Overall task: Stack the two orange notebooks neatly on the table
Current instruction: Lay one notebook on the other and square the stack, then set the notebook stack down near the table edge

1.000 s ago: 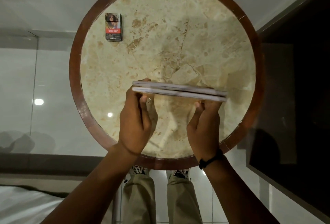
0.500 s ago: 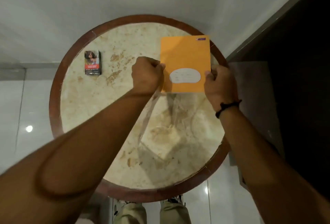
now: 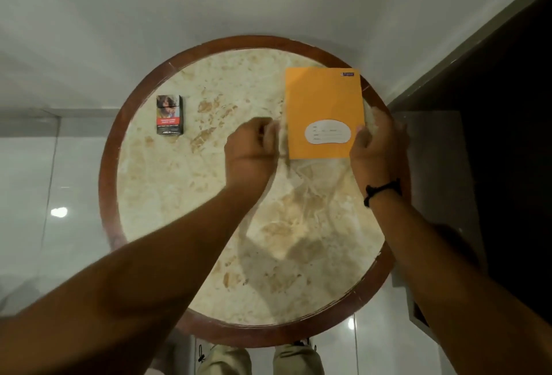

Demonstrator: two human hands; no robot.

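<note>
The orange notebooks (image 3: 324,105) lie flat on the far right part of the round marble table (image 3: 185,195). Only the top cover shows, with a white label patch near its lower edge; the second notebook is hidden under it. My right hand (image 3: 378,147) grips the lower right edge of the stack, thumb on the cover. My left hand (image 3: 254,150) is beside the lower left edge, fingers curled and blurred, so I cannot tell whether it touches the notebooks.
A small cigarette pack (image 3: 169,119) lies on the left part of the table. The table has a raised brown wooden rim (image 3: 107,165). A dark cabinet (image 3: 493,135) stands close on the right. White glossy floor surrounds the table.
The notebooks went from held edge-on above the table's middle to lying flat at the far right. My view pulled back. My left hand has shifted slightly away from the notebook's left edge.
</note>
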